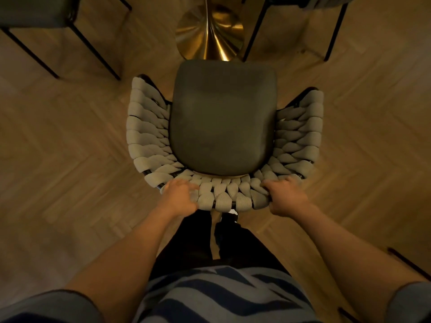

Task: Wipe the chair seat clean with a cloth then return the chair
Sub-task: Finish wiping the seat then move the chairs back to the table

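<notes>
Hands grip the chair's woven backrest [224,197]: our left hand [180,197] and right hand [285,198] each curl over its top edge, well apart, likely so we can steer the chair. Beyond our grip lies the dark seat [222,117], nosing against the brass table base [210,31]. No cloth shows, and the tabletop is cut off.

Dark grey seat [222,117] (pale woven backrest [149,127]), herringbone floor [58,148]
</notes>
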